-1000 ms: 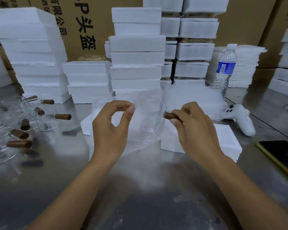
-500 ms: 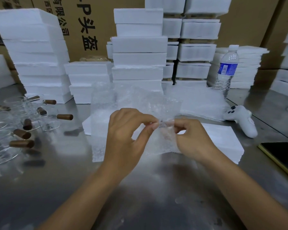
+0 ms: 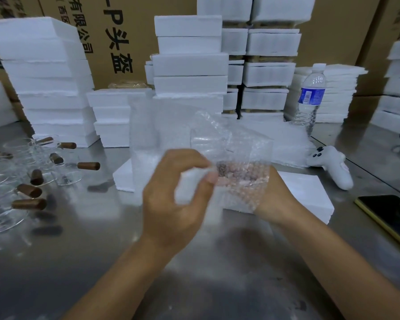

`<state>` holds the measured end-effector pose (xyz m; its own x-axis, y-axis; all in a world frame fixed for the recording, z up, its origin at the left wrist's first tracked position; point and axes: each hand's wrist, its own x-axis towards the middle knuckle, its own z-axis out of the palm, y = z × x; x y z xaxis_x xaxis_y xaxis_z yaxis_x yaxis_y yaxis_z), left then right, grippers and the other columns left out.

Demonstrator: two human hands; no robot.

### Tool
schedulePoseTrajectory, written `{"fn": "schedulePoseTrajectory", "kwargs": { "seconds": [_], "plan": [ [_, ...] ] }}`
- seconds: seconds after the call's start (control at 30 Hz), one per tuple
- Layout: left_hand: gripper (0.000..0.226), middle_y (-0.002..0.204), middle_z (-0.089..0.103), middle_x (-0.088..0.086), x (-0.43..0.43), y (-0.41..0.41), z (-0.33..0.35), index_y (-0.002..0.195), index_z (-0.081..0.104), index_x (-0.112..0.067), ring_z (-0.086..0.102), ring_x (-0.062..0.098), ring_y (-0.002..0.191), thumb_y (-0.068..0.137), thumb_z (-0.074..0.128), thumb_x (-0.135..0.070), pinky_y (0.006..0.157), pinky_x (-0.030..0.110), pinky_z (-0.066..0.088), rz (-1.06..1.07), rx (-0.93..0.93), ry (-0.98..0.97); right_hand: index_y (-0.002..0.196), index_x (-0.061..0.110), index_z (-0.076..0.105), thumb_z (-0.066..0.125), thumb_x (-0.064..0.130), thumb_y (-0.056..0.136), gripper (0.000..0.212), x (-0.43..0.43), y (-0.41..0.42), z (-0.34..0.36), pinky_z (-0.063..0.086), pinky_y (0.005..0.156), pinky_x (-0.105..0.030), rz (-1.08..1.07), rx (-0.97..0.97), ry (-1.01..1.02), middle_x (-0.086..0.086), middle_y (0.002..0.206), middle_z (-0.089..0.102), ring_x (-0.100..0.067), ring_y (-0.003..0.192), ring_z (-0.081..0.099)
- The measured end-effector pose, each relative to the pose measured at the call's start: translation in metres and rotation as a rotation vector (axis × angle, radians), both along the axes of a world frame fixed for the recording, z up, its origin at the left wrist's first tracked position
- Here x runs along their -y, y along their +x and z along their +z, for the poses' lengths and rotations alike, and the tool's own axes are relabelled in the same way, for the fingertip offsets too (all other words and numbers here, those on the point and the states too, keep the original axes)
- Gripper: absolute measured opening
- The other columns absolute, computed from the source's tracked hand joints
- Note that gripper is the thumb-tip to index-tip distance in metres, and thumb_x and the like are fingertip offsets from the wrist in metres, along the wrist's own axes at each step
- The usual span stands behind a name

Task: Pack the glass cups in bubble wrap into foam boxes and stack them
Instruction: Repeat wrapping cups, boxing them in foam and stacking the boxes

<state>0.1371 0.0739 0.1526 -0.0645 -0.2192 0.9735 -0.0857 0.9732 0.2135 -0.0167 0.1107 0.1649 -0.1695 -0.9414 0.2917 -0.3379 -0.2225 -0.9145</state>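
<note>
both hands worked at the centre of the head view: the left hand [image 3: 178, 199] pinched a fold of bubble wrap [image 3: 231, 162] between thumb and forefinger, while the right hand [image 3: 273, 199], at 3 o'clock of it, was closed behind the sheet, apparently around a glass cup that was too veiled to make out. unwrapped cups [image 3: 44, 172] lay at 9 o'clock, foam boxes [image 3: 187, 65] stacked at 12. doing this well likely meant pulling the wrap snug and overlapping the edge before boxing.
</note>
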Motion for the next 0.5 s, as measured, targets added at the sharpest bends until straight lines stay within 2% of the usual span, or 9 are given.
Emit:
{"fn": "schedulePoseTrajectory", "kwargs": {
  "seconds": [0.07,0.13,0.17,0.23,0.33,0.37,0.43,0.47,0.5],
  "plan": [
    [0.023,0.105,0.048,-0.007,0.008,0.009,0.006,0.106,0.048,-0.013,0.051,0.015,0.100,0.089,0.061,-0.021,0.091,0.029,0.043,0.111,-0.141,0.116,0.089,0.010,0.066,0.069,-0.006,0.078,0.020,0.000,0.000,-0.001,0.051,0.067,-0.016,0.024,0.014,-0.029,-0.001,0.086,0.068,0.000,0.078,0.065],
    [0.045,0.115,0.043,-0.004,0.019,0.020,0.010,0.115,0.038,-0.017,0.049,0.017,0.112,0.084,0.067,-0.031,0.103,0.036,0.040,0.163,-0.223,0.321,0.090,0.013,0.066,0.072,0.001,0.078,0.018,0.001,-0.002,0.000,0.052,0.073,-0.019,0.013,-0.036,-0.038,0.000,0.089,0.068,-0.006,0.084,0.065],
    [0.056,0.121,0.043,-0.003,0.024,0.026,0.013,0.119,0.034,-0.021,0.049,0.013,0.116,0.080,0.070,-0.037,0.107,0.035,0.038,0.142,-0.231,0.450,0.089,0.013,0.066,0.071,0.002,0.079,0.016,0.000,-0.002,0.001,0.051,0.073,-0.018,0.012,-0.040,-0.040,-0.001,0.089,0.068,-0.005,0.083,0.065],
    [0.074,0.125,0.052,-0.005,0.034,0.037,0.017,0.123,0.035,-0.027,0.054,0.002,0.114,0.067,0.079,-0.045,0.108,0.029,0.039,-0.042,-0.258,0.720,0.086,0.010,0.065,0.067,-0.001,0.081,0.012,-0.001,-0.002,0.002,0.050,0.067,-0.012,0.038,-0.054,-0.051,-0.005,0.087,0.068,-0.005,0.078,0.064],
    [0.099,0.102,0.073,-0.005,0.049,0.047,0.018,0.120,0.052,-0.019,0.068,0.011,0.097,0.036,0.092,-0.053,0.092,0.023,0.050,-0.463,-0.255,0.968,0.100,-0.016,0.060,0.054,-0.017,0.083,0.018,-0.004,-0.007,0.000,0.051,0.069,-0.019,0.079,-0.104,-0.064,-0.031,0.096,0.064,-0.021,0.077,0.066],
    [0.099,0.099,0.074,-0.001,0.051,0.048,0.015,0.118,0.056,-0.017,0.070,0.015,0.094,0.033,0.092,-0.054,0.086,0.022,0.053,-0.533,-0.203,0.987,0.104,-0.024,0.055,0.050,-0.022,0.083,0.022,-0.004,-0.009,-0.001,0.052,0.072,-0.022,0.098,-0.067,-0.042,-0.036,0.095,0.062,-0.026,0.078,0.065],
    [0.091,0.104,0.073,0.003,0.050,0.043,0.010,0.114,0.062,-0.019,0.070,0.021,0.098,0.035,0.091,-0.054,0.086,0.024,0.053,-0.583,-0.086,0.997,0.101,-0.030,0.052,0.049,-0.023,0.083,0.020,-0.007,-0.009,0.001,0.051,0.076,-0.039,0.126,-0.052,0.026,-0.044,0.090,0.057,-0.034,0.075,0.062],
    [0.086,0.108,0.072,0.003,0.048,0.040,0.007,0.112,0.065,-0.023,0.069,0.022,0.102,0.037,0.091,-0.055,0.089,0.026,0.053,-0.593,-0.049,0.996,0.091,-0.027,0.058,0.051,-0.022,0.082,0.013,-0.010,-0.008,0.002,0.050,0.072,-0.039,0.126,-0.062,0.055,-0.044,0.086,0.058,-0.034,0.073,0.062],
    [0.078,0.110,0.072,0.003,0.047,0.038,0.005,0.108,0.069,-0.026,0.068,0.022,0.104,0.038,0.091,-0.055,0.092,0.028,0.052,-0.605,-0.033,0.995,0.075,-0.019,0.064,0.052,-0.024,0.081,0.014,-0.010,-0.008,0.003,0.049,0.066,-0.031,0.131,-0.087,0.068,-0.038,0.075,0.061,-0.025,0.067,0.063]
  ]
}}
